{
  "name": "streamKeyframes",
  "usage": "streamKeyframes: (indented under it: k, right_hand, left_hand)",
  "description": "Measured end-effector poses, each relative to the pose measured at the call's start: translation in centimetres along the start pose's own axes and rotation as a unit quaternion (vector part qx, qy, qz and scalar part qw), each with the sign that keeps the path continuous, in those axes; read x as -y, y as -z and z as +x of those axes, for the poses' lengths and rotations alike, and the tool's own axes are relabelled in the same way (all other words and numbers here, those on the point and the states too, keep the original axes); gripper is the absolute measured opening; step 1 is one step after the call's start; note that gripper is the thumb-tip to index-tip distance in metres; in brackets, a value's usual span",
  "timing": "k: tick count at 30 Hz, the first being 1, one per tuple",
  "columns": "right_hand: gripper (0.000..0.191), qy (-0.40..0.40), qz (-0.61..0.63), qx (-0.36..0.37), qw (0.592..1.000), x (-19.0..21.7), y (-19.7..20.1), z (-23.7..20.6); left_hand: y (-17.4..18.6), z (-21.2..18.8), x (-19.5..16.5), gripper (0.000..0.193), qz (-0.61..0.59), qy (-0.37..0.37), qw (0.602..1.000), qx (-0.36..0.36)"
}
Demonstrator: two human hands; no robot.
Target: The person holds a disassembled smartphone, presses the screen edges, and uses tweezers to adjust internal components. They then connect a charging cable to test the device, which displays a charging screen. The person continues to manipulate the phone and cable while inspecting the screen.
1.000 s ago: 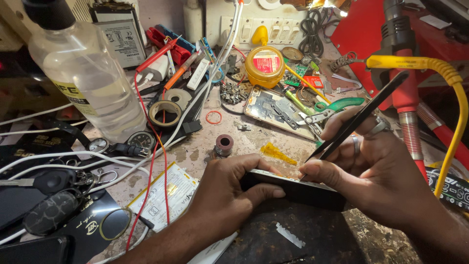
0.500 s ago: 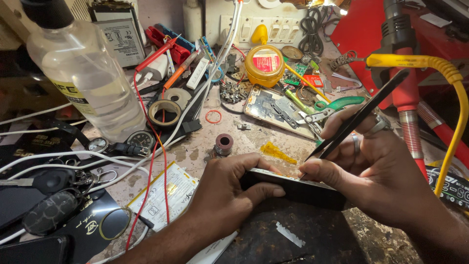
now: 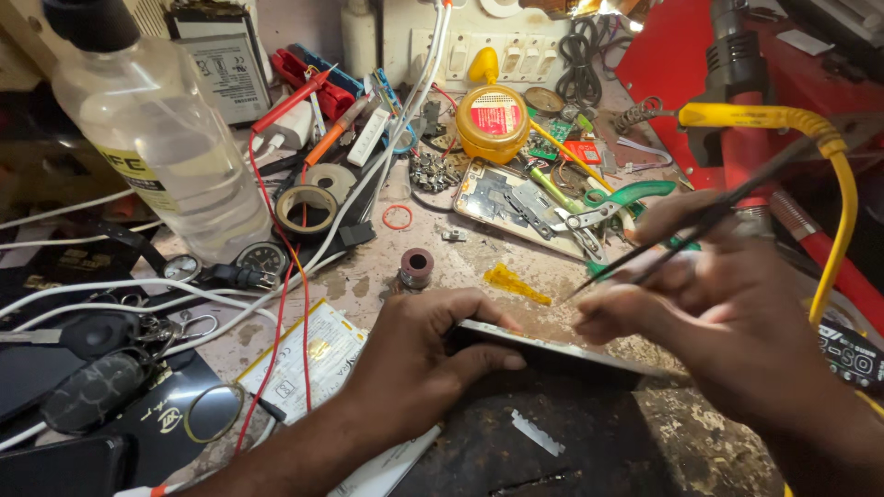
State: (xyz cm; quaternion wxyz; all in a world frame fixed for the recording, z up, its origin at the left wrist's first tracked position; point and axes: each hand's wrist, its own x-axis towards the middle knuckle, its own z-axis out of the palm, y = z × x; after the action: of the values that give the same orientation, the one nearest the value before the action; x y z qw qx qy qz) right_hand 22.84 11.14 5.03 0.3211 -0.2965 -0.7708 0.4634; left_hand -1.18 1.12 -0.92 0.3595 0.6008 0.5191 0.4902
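Left hand (image 3: 414, 354) grips phone (image 3: 552, 350) edge w/ curled fingers; right hand (image 3: 727, 313) pinches tweezers (image 3: 672, 241) above it.

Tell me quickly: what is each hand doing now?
Left hand: closed on the edge of the thin, flat dark phone.
Right hand: closed, holding thin black tweezers; blurred.

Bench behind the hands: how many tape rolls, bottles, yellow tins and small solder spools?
Tape rolls: 2
Clear bottle: 1
Yellow round tin: 1
Small spool: 1
Total: 5
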Motion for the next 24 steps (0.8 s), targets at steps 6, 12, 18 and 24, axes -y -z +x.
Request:
streamKeyframes:
  k: [6, 12, 18, 24]
  right_hand:
    - [0.033, 0.059, 0.038, 0.031, 0.997, -1.4, 0.1, -1.9]
    - [0.032, 0.053, 0.104, 0.044, 0.992, -3.1, -0.3, -3.0]
    - [0.033, 0.057, 0.125, 0.062, 0.989, -3.2, -0.3, -2.9]
    - [0.034, 0.057, 0.11, 0.055, 0.991, -3.1, -0.3, -3.0]
  left_hand:
    - [0.1, 0.1, 0.3, 0.016, -0.008, 0.024, 1.0, 0.017]
    - [0.4, 0.0, 0.1, 0.017, 0.02, 0.019, 0.999, 0.021]
    - [0.4, -0.1, -0.2, 0.016, 0.008, 0.034, 0.999, 0.027]
    - [0.4, -0.1, -0.3, 0.016, 0.015, 0.028, 0.999, 0.023]
